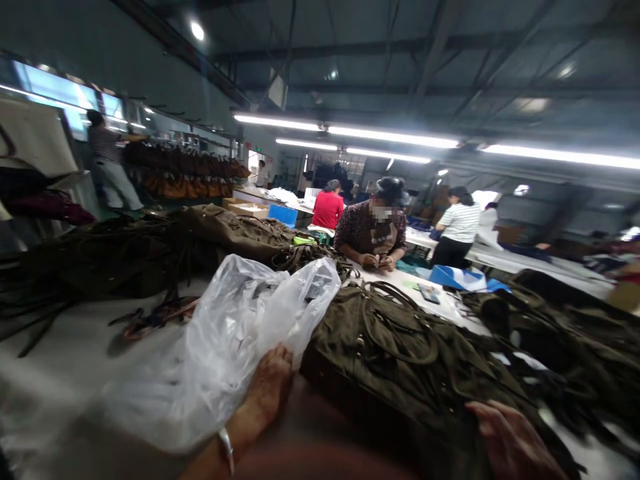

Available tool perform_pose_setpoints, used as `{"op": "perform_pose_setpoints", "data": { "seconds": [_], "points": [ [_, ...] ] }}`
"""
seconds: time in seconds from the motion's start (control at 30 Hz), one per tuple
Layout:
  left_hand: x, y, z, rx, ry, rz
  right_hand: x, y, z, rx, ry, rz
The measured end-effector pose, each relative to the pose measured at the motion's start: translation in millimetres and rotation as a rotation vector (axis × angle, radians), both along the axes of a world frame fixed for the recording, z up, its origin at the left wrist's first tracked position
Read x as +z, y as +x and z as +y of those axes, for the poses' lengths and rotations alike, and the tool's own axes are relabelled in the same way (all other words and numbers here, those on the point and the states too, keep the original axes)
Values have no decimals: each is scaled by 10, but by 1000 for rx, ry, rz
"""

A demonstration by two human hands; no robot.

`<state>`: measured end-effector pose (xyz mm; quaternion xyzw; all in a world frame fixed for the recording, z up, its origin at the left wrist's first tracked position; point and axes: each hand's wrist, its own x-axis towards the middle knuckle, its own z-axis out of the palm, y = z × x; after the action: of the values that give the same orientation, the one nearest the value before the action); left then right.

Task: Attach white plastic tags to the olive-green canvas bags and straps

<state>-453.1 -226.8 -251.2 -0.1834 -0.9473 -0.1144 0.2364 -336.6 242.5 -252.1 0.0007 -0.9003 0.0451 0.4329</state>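
A clear plastic bag (235,333) stands crumpled on the white table, with small contents that I cannot make out. My left hand (273,380), a bangle on its wrist, is closed at the lower right side of this bag, its fingertips partly hidden. To the right lies an olive-green handbag (350,333) with looped handles and metal fittings. Across the near right part of the handbag rests my right hand (513,437), slightly blurred, fingers stretched out over the fabric.
More olive bags lie in a pile (215,230) at the left and in another pile (565,327) at the right. Dark straps (155,317) lie on the table (65,387). Across it a co-worker (375,227) handles something small, near a phone (429,293).
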Motion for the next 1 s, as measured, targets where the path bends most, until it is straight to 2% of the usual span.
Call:
{"op": "perform_pose_setpoints", "data": {
  "seconds": [0.2, 0.3, 0.37, 0.47, 0.57, 0.63, 0.67, 0.73, 0.83, 0.9, 1.0],
  "points": [
    [-126, -55, -47, -25, 5, 77, 37, 79, -168, -95, -4, 28],
    [-70, 8, -19, -47, 90, 121, 52, 113, -185, -91, 11, 46],
    [100, 94, 68, -63, 195, 181, 42, 128, -181, -104, 14, 59],
    [517, 283, 361, -153, 282, 294, -3, 122, -173, -128, 19, 104],
    [911, 457, 868, -310, 324, 335, -63, 99, -163, -112, 25, 205],
    [1048, 511, 1288, -424, 320, 306, -97, 88, -149, -105, 6, 245],
    [1068, 515, 1506, -475, 304, 281, -110, 87, -141, -102, -2, 253],
    [1013, 484, 1923, -546, 261, 224, -122, 91, -126, -93, -8, 270],
    [746, 391, 2410, -586, 172, 196, -113, 106, -121, -75, -22, 270],
    [517, 329, 2591, -597, 115, 271, -102, 112, -132, -66, -34, 263],
    [249, 269, 2666, -583, 118, 380, -101, 105, -153, -52, -32, 265]
  ]
}}
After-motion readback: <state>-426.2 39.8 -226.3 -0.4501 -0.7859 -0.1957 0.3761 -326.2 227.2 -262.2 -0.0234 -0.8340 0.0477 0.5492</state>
